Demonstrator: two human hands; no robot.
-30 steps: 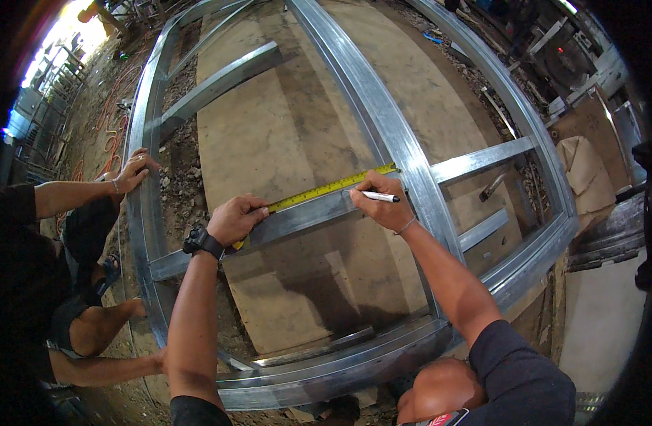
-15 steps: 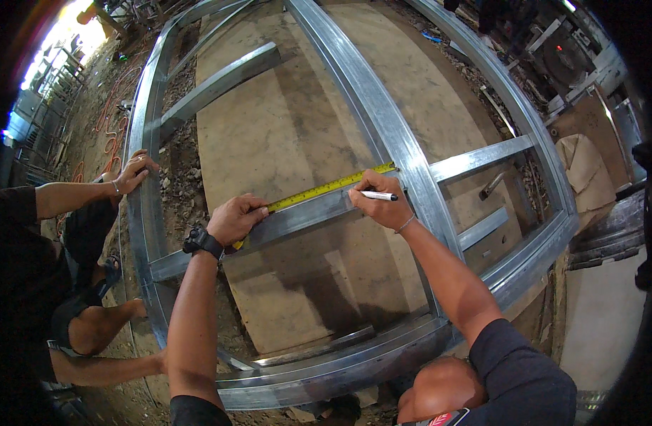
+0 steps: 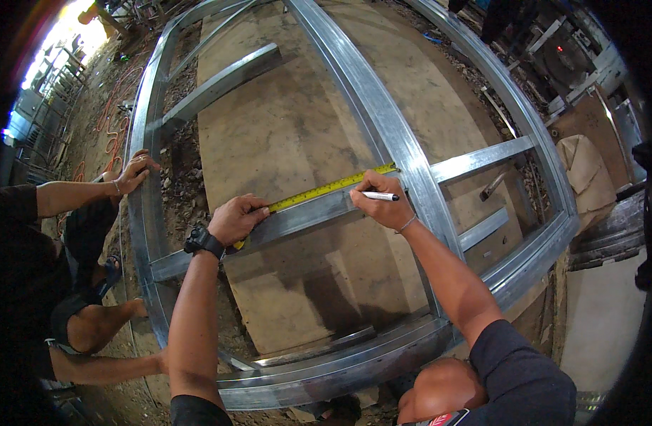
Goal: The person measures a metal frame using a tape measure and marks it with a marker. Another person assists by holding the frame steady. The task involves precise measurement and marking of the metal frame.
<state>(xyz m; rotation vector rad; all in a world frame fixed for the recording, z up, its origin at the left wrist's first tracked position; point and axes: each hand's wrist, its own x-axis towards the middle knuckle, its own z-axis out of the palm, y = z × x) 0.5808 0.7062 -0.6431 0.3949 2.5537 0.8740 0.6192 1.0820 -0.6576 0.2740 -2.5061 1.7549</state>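
My left hand [image 3: 235,220] is closed on a yellow tape measure, its case mostly hidden under the palm. The blade [image 3: 326,187] stretches along a galvanized steel crossbar [image 3: 297,217] to the long middle beam [image 3: 382,110]. In my right hand [image 3: 380,202] is a white marker pen [image 3: 380,196], pinched with its dark end pointing right. Those fingers rest at the crossbar, just below the blade; the writing tip is hidden behind them.
At the left a co-worker's hand [image 3: 135,172] rests on the frame's side rail [image 3: 147,213]. Brown board [image 3: 269,142] lies beneath the frame. A shorter steel bar [image 3: 223,79] juts inward at upper left. Orange cord [image 3: 113,138] lies on the ground, and folded brown cardboard [image 3: 585,174] is at right.
Almost nothing differs. My right hand has shifted very slightly with the marker pen; the tape measure and my left hand keep their places.
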